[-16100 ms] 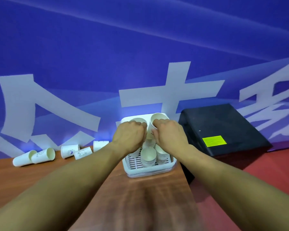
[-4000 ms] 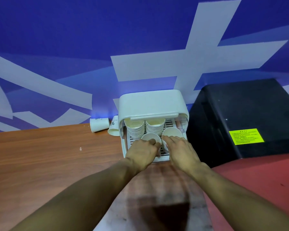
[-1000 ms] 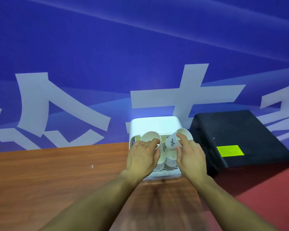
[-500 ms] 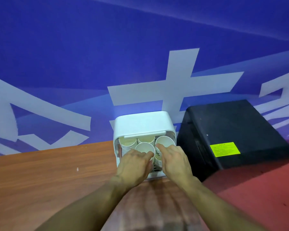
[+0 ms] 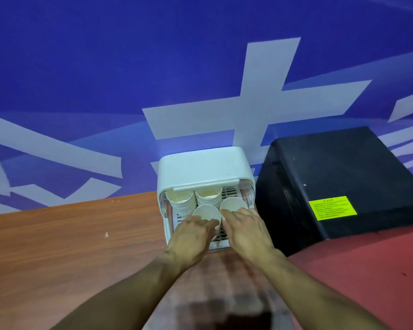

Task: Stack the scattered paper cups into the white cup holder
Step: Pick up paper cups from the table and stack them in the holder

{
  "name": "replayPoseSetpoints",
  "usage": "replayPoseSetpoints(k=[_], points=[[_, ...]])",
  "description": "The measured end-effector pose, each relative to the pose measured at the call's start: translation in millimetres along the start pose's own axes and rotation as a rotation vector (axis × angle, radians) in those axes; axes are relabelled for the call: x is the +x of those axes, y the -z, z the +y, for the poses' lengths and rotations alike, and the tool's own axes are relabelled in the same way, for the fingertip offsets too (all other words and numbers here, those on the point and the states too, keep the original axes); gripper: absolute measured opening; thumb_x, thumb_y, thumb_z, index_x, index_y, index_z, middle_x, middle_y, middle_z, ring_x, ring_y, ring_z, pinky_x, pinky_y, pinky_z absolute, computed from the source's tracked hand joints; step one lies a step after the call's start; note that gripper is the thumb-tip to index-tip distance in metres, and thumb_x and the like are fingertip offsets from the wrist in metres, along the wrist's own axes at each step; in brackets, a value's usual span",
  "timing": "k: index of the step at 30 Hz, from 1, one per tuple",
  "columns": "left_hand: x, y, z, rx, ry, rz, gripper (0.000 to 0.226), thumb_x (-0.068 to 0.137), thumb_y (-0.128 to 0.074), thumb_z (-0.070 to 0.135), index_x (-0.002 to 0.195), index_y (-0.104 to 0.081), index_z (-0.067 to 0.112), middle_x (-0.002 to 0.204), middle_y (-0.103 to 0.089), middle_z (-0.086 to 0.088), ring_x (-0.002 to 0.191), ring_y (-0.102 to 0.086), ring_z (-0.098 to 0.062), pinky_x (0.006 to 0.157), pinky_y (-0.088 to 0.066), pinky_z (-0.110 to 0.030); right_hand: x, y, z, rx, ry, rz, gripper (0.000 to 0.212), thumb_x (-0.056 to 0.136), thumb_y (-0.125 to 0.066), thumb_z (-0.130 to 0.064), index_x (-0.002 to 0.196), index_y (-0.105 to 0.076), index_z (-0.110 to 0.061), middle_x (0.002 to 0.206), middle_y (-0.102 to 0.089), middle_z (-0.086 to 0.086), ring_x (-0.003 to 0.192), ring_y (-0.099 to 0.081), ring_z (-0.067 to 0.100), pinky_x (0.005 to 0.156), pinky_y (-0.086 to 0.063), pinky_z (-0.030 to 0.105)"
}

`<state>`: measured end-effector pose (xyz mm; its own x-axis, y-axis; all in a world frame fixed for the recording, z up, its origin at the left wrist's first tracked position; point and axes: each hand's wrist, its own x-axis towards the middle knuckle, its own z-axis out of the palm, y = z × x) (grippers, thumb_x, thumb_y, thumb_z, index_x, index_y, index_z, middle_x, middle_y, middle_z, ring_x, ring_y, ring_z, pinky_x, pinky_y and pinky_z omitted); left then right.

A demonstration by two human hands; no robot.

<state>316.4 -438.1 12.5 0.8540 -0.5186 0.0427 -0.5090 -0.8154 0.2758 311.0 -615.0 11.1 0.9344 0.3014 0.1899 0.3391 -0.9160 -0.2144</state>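
The white cup holder [image 5: 202, 167] stands at the back of the wooden table [image 5: 69, 246] against the blue wall, its front open toward me. Two rear stacks of paper cups [image 5: 185, 203] fill the back of it. At the front, my left hand [image 5: 191, 236] grips the front left cup stack [image 5: 205, 212], and my right hand [image 5: 246, 231] grips the front right cup stack [image 5: 233, 205]. Both stacks stand upright inside the holder, and my fingers hide their sides.
A black box [image 5: 339, 184] with a yellow label [image 5: 332, 207] stands right beside the holder. Red floor [image 5: 367, 282] lies past the table's right edge. A small white speck [image 5: 106, 234] lies on the table's left part.
Both hands have lowered the two front cup stacks deeper into the holder. My view has tipped down and come closer to the holder.
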Motion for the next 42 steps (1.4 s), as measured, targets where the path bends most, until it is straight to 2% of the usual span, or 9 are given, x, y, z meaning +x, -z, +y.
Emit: replayPoseSetpoints(k=[5, 9, 12, 14, 16, 24, 29, 33, 42], points=[[2, 4, -3, -0.077, 0.009, -0.005, 0.014, 0.093, -0.055, 0.025, 0.105, -0.061, 0.021, 0.084, -0.068, -0.004, 0.086, -0.056, -0.028, 0.069, -0.034, -0.031, -1, -5, -1, -0.023, -0.001, -0.036, 0.022, 0.076, -0.068, -0.019, 0.098, -0.067, -0.019, 0.063, -0.061, -0.006, 0.064, -0.055, 0.021, 0.065, -0.044, 0.033], [2, 2, -8, 0.024, 0.014, -0.083, 0.016, 0.090, -0.059, 0.018, 0.106, -0.061, 0.020, 0.088, -0.070, -0.005, 0.094, -0.061, -0.028, 0.102, -0.038, -0.029, 1, -5, -4, -0.046, -0.019, -0.048, 0.024, 0.071, -0.072, -0.017, 0.093, -0.065, -0.020, 0.062, -0.059, -0.006, 0.063, -0.054, 0.020, 0.064, -0.044, 0.033], [1, 3, -8, 0.069, 0.025, -0.119, 0.006, 0.087, -0.060, 0.017, 0.093, -0.059, 0.019, 0.077, -0.067, -0.004, 0.080, -0.060, -0.031, 0.080, -0.047, -0.033, -1, -6, -5, -0.081, -0.020, -0.095, 0.045, 0.055, -0.076, -0.013, 0.098, -0.063, -0.018, 0.063, -0.059, -0.007, 0.061, -0.054, 0.020, 0.065, -0.045, 0.032], [-1, 7, -6, 0.093, 0.017, -0.138, 0.010, 0.079, -0.067, 0.017, 0.085, -0.059, 0.019, 0.065, -0.062, 0.000, 0.065, -0.057, -0.029, 0.059, -0.039, -0.029, -2, -5, -5, -0.097, -0.015, -0.110, 0.057, 0.046, -0.074, -0.007, 0.101, -0.062, -0.017, 0.060, -0.056, -0.006, 0.058, -0.053, 0.020, 0.064, -0.045, 0.030], [-2, 8, -5, 0.144, -0.003, -0.114, 0.016, 0.072, -0.073, 0.019, 0.082, -0.061, 0.020, 0.060, -0.059, 0.003, 0.057, -0.055, -0.026, 0.053, -0.034, -0.026, -1, -3, -6, -0.103, -0.011, -0.101, 0.061, 0.041, -0.071, -0.002, 0.100, -0.062, -0.015, 0.057, -0.054, -0.005, 0.055, -0.052, 0.021, 0.062, -0.045, 0.029], [-7, -3, -6, 0.160, -0.007, -0.114, 0.018, 0.077, -0.062, 0.015, 0.095, -0.060, 0.018, 0.073, -0.065, -0.001, 0.069, -0.056, -0.030, 0.065, -0.050, -0.035, 1, -4, -7, -0.200, -0.004, -0.144, 0.077, 0.036, -0.074, -0.001, 0.109, -0.054, -0.011, 0.057, -0.059, -0.002, 0.058, -0.056, 0.023, 0.067, -0.047, 0.032], [-5, -2, -3, 0.205, -0.057, -0.089, 0.029, 0.062, -0.073, 0.015, 0.088, -0.062, 0.022, 0.065, -0.064, 0.004, 0.061, -0.058, -0.024, 0.076, -0.052, -0.030, 10, -4, -1, -0.280, -0.023, -0.110, 0.057, 0.046, -0.074, 0.002, 0.100, -0.059, -0.008, 0.058, -0.061, 0.001, 0.060, -0.058, 0.025, 0.075, -0.038, 0.036], [-5, -4, 0, 0.247, -0.046, -0.039, 0.036, 0.058, -0.076, 0.016, 0.091, -0.065, 0.025, 0.064, -0.063, 0.006, 0.063, -0.062, -0.020, 0.093, -0.038, -0.036, 22, -9, 6, -0.313, -0.028, -0.067, 0.048, 0.051, -0.072, 0.005, 0.097, -0.061, -0.006, 0.058, -0.059, 0.003, 0.061, -0.055, 0.028, 0.079, -0.035, 0.037], [-11, -14, -3, 0.209, -0.018, -0.027, 0.037, 0.061, -0.076, 0.017, 0.094, -0.064, 0.028, 0.069, -0.063, 0.008, 0.068, -0.061, -0.018, 0.088, -0.037, -0.036, 42, -31, 15, -0.353, -0.032, 0.076, 0.036, 0.068, -0.064, 0.004, 0.104, -0.062, -0.006, 0.076, -0.063, 0.007, 0.079, -0.054, 0.031, 0.078, -0.039, 0.042]])
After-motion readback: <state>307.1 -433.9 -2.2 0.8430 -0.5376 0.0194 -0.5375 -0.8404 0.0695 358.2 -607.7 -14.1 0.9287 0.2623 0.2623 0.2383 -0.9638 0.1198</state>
